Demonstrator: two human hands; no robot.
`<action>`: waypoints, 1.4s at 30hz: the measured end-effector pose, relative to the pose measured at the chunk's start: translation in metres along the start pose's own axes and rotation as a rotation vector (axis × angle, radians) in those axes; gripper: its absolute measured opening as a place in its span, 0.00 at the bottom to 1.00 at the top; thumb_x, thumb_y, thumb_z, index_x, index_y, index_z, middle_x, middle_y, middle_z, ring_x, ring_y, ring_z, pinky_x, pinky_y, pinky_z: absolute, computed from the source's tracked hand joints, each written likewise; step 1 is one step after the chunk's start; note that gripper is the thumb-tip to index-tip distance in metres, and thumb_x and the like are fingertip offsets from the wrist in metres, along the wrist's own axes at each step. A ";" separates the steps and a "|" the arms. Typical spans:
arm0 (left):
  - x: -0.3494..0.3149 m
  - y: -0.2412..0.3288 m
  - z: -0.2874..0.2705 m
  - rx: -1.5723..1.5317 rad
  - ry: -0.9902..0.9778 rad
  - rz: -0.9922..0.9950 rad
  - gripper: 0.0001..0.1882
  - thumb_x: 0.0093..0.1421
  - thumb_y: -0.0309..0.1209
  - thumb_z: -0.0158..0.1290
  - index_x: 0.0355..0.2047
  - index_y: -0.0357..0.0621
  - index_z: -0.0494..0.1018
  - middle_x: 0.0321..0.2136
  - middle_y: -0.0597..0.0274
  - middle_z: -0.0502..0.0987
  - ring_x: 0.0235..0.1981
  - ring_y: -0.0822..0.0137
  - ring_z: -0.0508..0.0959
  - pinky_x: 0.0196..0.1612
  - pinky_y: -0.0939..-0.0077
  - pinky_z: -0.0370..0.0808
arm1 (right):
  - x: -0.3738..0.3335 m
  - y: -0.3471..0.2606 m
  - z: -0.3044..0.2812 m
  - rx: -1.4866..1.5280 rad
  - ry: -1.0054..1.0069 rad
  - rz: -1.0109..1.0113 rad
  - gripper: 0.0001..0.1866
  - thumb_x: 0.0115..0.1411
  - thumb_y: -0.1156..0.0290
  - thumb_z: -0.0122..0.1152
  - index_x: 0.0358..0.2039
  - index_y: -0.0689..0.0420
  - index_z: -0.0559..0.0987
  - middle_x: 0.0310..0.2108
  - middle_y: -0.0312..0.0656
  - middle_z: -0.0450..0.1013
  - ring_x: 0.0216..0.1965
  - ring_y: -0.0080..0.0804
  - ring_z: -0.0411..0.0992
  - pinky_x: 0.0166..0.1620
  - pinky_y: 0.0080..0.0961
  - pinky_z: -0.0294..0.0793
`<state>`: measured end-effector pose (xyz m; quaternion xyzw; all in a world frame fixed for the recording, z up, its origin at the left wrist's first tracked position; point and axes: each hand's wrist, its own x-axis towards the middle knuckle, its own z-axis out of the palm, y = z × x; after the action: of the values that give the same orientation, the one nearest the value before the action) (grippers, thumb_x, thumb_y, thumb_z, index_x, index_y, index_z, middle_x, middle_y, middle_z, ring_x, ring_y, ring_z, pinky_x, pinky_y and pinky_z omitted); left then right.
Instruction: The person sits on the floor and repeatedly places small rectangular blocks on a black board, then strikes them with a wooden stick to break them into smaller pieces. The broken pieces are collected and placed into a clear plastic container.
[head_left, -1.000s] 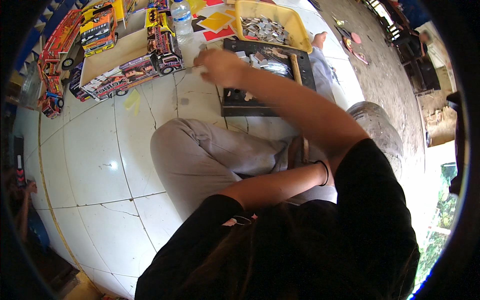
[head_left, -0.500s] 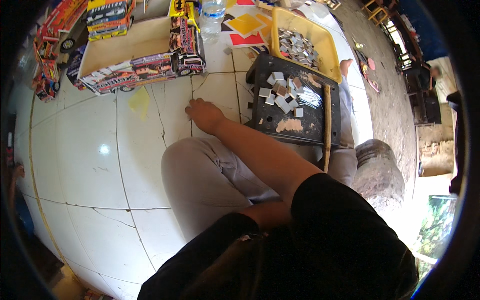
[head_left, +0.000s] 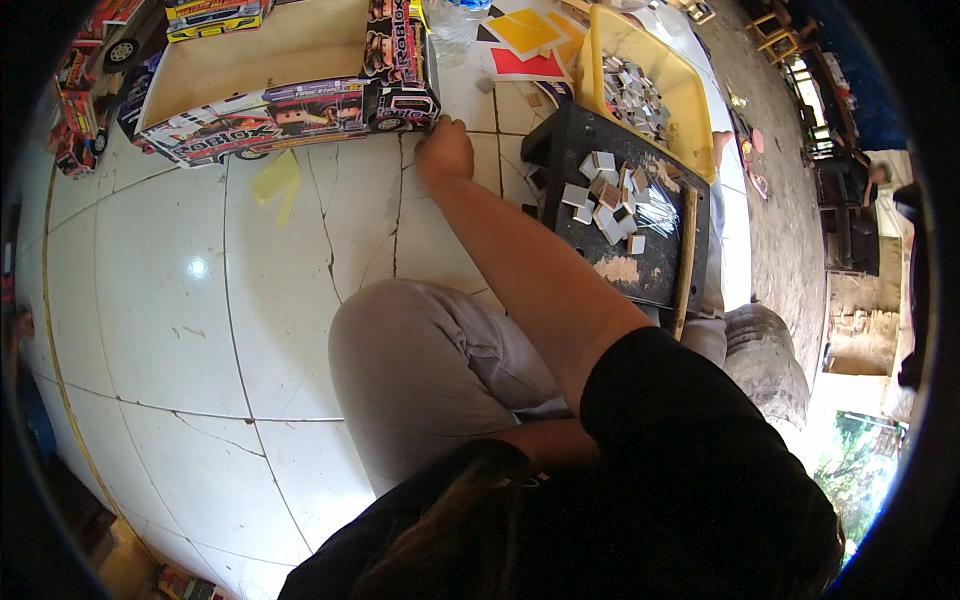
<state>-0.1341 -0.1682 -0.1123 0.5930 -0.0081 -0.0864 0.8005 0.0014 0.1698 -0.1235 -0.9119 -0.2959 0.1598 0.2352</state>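
Your right hand [head_left: 445, 155] rests knuckles-up on the white tiled floor [head_left: 180, 330] at upper centre, fingers curled, touching the toy truck model [head_left: 300, 105]; whether it grips anything is unclear. The dark tray [head_left: 640, 265] sits just right. Since earlier, it reached further forward. Left hand hidden.

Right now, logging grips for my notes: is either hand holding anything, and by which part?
The right hand rests on the tiled floor, touching the printed model truck at its front end; no clear grasp shows. The left hand is hidden.
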 end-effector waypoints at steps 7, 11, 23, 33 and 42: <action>0.002 0.004 0.001 0.029 0.003 0.040 0.19 0.59 0.35 0.43 0.47 0.43 0.74 0.55 0.58 0.69 0.59 0.57 0.63 0.64 0.54 0.51 | -0.008 0.014 -0.007 -0.030 0.009 -0.094 0.13 0.53 0.73 0.56 0.40 0.57 0.75 0.42 0.51 0.69 0.43 0.50 0.72 0.46 0.41 0.73; 0.016 0.015 0.005 0.107 -0.009 0.144 0.19 0.60 0.35 0.43 0.47 0.43 0.74 0.55 0.57 0.69 0.59 0.57 0.63 0.64 0.54 0.50 | -0.018 0.023 -0.009 -0.129 -0.005 -0.163 0.17 0.51 0.71 0.59 0.43 0.56 0.75 0.40 0.51 0.70 0.42 0.51 0.72 0.45 0.42 0.74; 0.152 0.093 0.086 0.730 0.035 0.985 0.19 0.60 0.35 0.43 0.48 0.42 0.73 0.56 0.57 0.68 0.60 0.57 0.62 0.65 0.54 0.50 | -0.020 0.012 -0.155 0.181 -0.337 -0.493 0.21 0.55 0.67 0.61 0.49 0.59 0.75 0.31 0.40 0.75 0.26 0.21 0.73 0.27 0.19 0.76; 0.175 0.112 0.099 0.837 0.078 1.077 0.19 0.60 0.35 0.43 0.49 0.42 0.73 0.56 0.57 0.67 0.60 0.56 0.61 0.65 0.54 0.50 | -0.018 0.084 -0.277 -0.326 -0.138 -0.120 0.20 0.53 0.62 0.62 0.43 0.60 0.78 0.32 0.46 0.76 0.24 0.31 0.74 0.31 0.27 0.75; 0.175 0.123 0.099 0.852 0.067 1.093 0.20 0.60 0.35 0.42 0.50 0.42 0.72 0.57 0.57 0.67 0.61 0.56 0.61 0.65 0.55 0.50 | -0.051 0.034 -0.231 -0.467 -0.051 -0.618 0.18 0.53 0.63 0.61 0.43 0.57 0.77 0.38 0.49 0.76 0.38 0.43 0.76 0.43 0.32 0.73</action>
<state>0.0424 -0.2534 0.0182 0.7689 -0.3141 0.3583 0.4263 0.0772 0.0371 0.0598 -0.8046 -0.5907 0.0323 0.0511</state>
